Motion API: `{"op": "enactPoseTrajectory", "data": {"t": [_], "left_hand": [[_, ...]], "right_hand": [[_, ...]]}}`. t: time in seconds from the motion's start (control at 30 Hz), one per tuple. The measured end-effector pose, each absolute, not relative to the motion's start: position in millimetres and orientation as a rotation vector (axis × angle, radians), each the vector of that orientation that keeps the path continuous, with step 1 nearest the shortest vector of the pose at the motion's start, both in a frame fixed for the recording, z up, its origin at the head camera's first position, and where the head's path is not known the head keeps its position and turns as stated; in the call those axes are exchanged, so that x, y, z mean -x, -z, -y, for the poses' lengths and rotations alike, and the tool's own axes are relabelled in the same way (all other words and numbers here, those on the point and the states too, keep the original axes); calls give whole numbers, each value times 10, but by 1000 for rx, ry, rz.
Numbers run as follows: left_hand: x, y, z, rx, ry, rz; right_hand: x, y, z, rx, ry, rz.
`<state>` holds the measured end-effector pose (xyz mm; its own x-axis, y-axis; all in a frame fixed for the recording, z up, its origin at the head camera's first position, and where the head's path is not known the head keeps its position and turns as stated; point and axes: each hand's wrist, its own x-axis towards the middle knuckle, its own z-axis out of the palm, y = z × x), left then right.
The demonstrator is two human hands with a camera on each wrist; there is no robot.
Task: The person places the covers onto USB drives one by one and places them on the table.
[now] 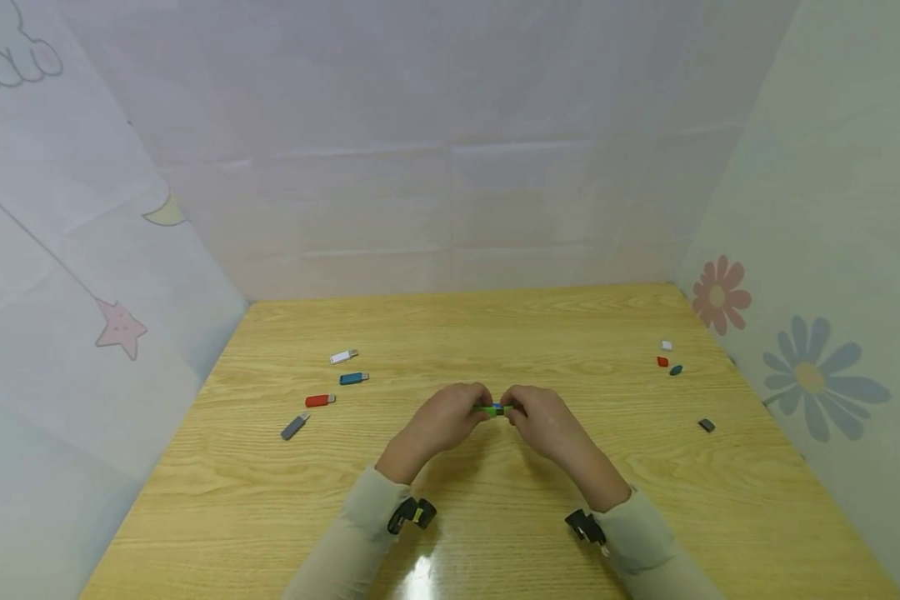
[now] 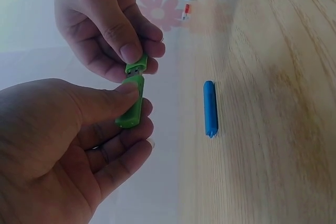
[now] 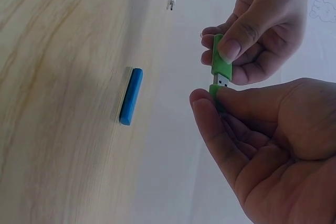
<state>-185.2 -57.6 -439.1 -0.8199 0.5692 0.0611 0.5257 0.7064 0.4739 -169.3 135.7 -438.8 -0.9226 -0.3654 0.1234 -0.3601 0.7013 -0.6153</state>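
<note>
My left hand (image 1: 450, 414) pinches the body of a green USB stick (image 2: 129, 115) between thumb and fingers. Facing it, my right hand (image 1: 543, 421) pinches the stick's small green cap (image 2: 137, 65). Between body and cap a short length of the metal connector (image 3: 220, 80) shows; the cap's open end is at the connector's tip, and how deep it sits inside I cannot tell. Beyond the hands a blue stick-shaped piece (image 2: 210, 108) lies on the table, touched by neither hand. In the head view the hands mostly hide it.
Uncapped USB sticks lie on the left of the wooden table (image 1: 480, 333): white (image 1: 342, 357), blue (image 1: 352, 378), red (image 1: 318, 401) and grey (image 1: 294, 427). On the right are loose caps: white (image 1: 667, 345), red (image 1: 662, 362), blue (image 1: 676, 370) and dark grey (image 1: 707, 425). Cloth walls surround the table.
</note>
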Motion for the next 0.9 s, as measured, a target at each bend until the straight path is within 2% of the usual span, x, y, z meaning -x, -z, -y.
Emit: {"op": "enactPoseTrajectory", "data": {"t": [0.9], "left_hand": [[1864, 4401, 521, -944, -772, -2830]], "right_hand": [[1661, 4358, -1304, 598, 992, -2942]]}}
